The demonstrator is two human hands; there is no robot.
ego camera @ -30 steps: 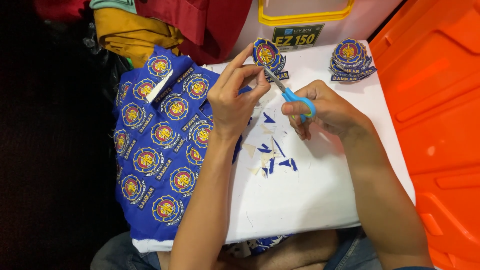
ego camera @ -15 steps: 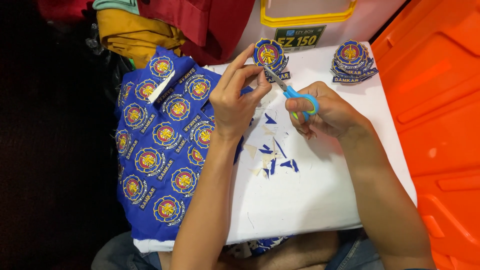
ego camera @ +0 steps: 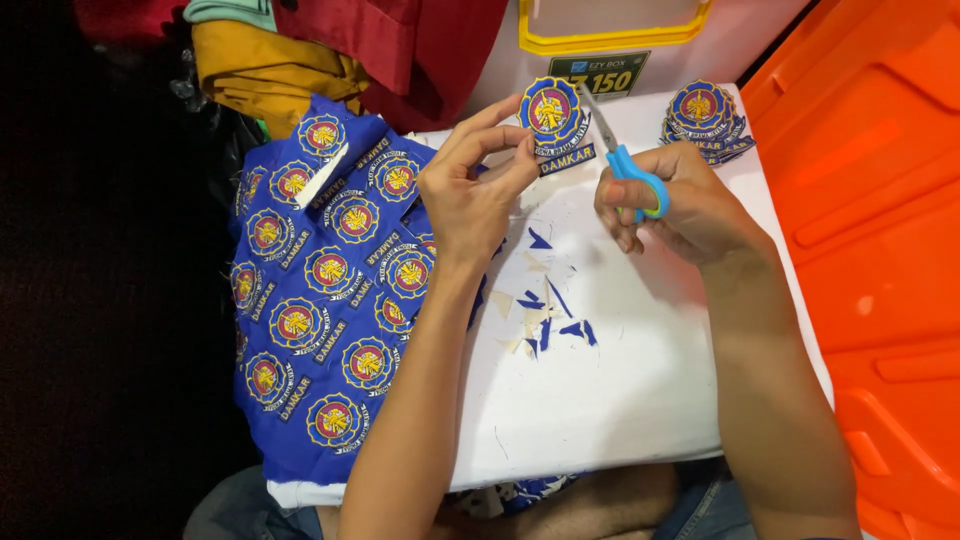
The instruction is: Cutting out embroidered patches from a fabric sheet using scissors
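A big moulded orange plastic panel (ego camera: 880, 250) fills the right edge of the frame. Beside it, a white rectangular board (ego camera: 620, 400) takes up the centre and lower middle. Draped over the board's left side, down the left centre of the frame, lies a blue fabric sheet (ego camera: 320, 330) covered with rows of round embroidered emblems in gold and red. At upper left sits a heap of folded red, mustard and teal cloth (ego camera: 290, 50). At top centre stands a white plastic tub with a yellow rim (ego camera: 610, 30), a small dark rectangular label (ego camera: 598, 72) on its front.

The left hand (ego camera: 470, 195), upper centre, pinches a cut-out round blue emblem patch (ego camera: 550, 110) between thumb and fingertips, lifted above the board. The right hand (ego camera: 685, 205), just right of it, is closed through the handles of small blue-handled scissors (ego camera: 625, 165), blades at the patch's edge. A stack of finished round patches (ego camera: 705, 120) rests at upper right. Blue and white fabric trimmings (ego camera: 545, 310) lie scattered mid-board.
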